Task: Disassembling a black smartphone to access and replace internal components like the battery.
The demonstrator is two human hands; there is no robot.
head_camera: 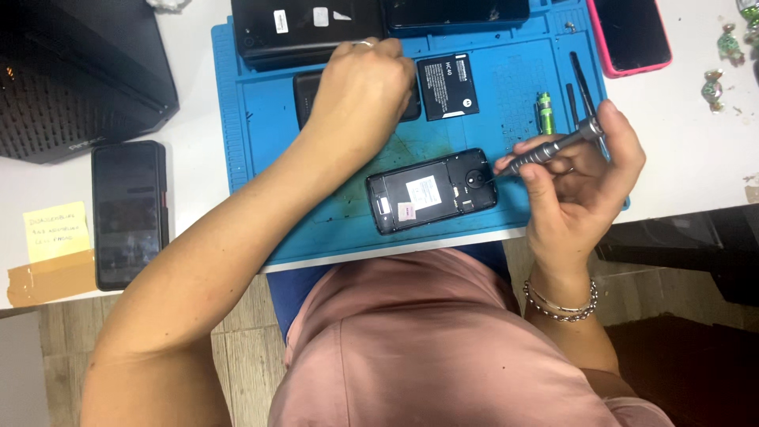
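Here the right hand (581, 178) is closed on a slim metal screwdriver (549, 148), whose tip rests at the right end of the opened phone (432, 190). This phone lies with its back cover removed, in the near middle of the blue mat (261, 142) on the desk (696, 150). The left hand (362, 83) reaches to the far side and is curled over a black cover (310, 93); I cannot tell if it really grips it. A loose battery (447, 86) lies just right of that hand. To work well, I think the driver should stand straight in the screw head, with light pressure, and the phone should not slide.
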